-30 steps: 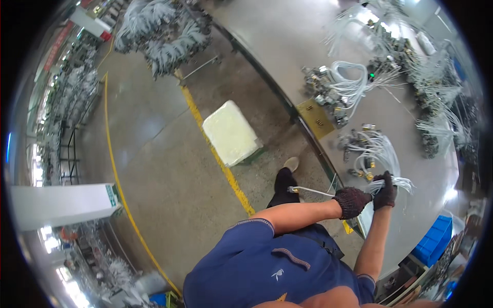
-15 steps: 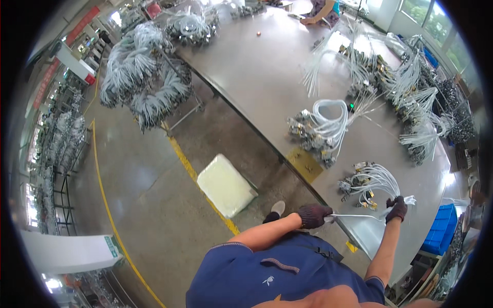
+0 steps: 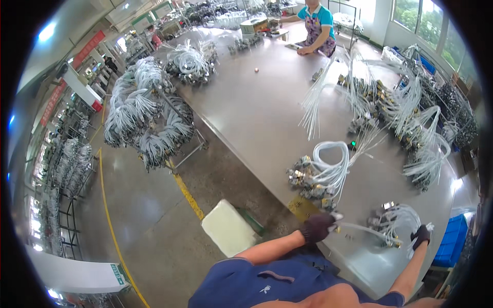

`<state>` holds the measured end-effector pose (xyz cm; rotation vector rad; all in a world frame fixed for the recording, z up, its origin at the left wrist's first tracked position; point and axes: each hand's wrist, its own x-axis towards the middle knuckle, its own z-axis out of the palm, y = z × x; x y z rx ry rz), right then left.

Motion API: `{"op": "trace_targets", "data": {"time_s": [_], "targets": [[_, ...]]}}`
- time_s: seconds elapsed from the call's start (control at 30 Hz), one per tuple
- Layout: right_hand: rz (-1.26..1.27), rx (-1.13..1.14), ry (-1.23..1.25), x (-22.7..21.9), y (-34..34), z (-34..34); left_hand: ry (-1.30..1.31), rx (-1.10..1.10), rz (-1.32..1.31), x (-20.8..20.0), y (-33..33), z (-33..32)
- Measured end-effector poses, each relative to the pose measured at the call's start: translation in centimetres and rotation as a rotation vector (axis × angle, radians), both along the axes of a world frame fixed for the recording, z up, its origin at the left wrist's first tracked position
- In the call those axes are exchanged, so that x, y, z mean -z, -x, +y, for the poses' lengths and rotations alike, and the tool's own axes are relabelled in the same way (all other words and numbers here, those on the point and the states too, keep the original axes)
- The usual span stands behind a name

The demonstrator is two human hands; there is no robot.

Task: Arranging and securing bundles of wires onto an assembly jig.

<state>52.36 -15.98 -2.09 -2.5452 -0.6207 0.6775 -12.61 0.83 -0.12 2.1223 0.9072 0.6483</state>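
Note:
My left hand (image 3: pixel 317 228), in a dark glove, is closed on one end of a pale cable (image 3: pixel 362 227) at the front edge of the metal table. That cable runs right toward a looped bundle of white cables (image 3: pixel 405 218) with metal and yellowish connectors. At the bundle's right end my right hand (image 3: pixel 421 235), gloved too, is wrapped around the gathered cables. Just beyond my left hand lies another coiled cable bundle (image 3: pixel 331 167), its connectors clustered on the left. Motion blur hides the exact shape of the cable end in my left fingers.
More cable bundles (image 3: pixel 400 108) line the table's right side. A loaded cable rack (image 3: pixel 149 113) stands left of the metal table (image 3: pixel 246 113). A blue bin (image 3: pixel 449 241) sits beyond the right edge, a white-topped stool (image 3: pixel 228 228) on the floor. Another person (image 3: pixel 318 28) works at the far edge.
The view has tilted up, bringing more of the other person into sight. My left hand has moved over the table edge with the cable end; my right hand still grips the bundle, which has shifted right.

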Motion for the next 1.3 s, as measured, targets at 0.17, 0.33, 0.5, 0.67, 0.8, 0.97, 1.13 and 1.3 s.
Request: {"op": "trace_targets", "data": {"time_s": [0.17, 0.33, 0.5, 0.67, 0.8, 0.97, 1.13, 1.3], "targets": [[0.001, -0.190, 0.193, 2.7, -6.0, 3.5, 0.432, -0.093, 0.171, 3.2, 6.3, 3.0], [0.240, 0.189, -0.262, 4.9, -5.0, 7.8, 0.365, -0.445, 0.209, 4.0, 11.5, 5.5], [-0.702, -0.267, 0.029, 3.5, -4.5, 13.9, 0.329, -0.487, 0.231, 1.8, 11.2, 11.4], [-0.821, -0.041, 0.226, -1.4, 3.5, 18.4, 0.047, -0.300, 0.229, 0.3, 12.0, 20.5], [-0.424, -0.082, -0.139, 0.4, 19.0, 18.5, 0.020, -0.182, 0.011, 2.4, 13.2, 28.1], [0.144, -0.045, -0.180, 5.3, 42.9, 20.2, 0.614, -0.258, -0.103, 5.4, 17.0, 36.5], [0.022, 0.103, -0.150, 6.6, 53.4, 23.0, -0.038, -0.178, 0.220, 8.8, 20.7, 41.2], [-0.080, 0.165, -0.475, 8.9, 54.7, 23.7, -0.533, 0.048, 0.339, 12.1, 24.0, 39.1]]}}
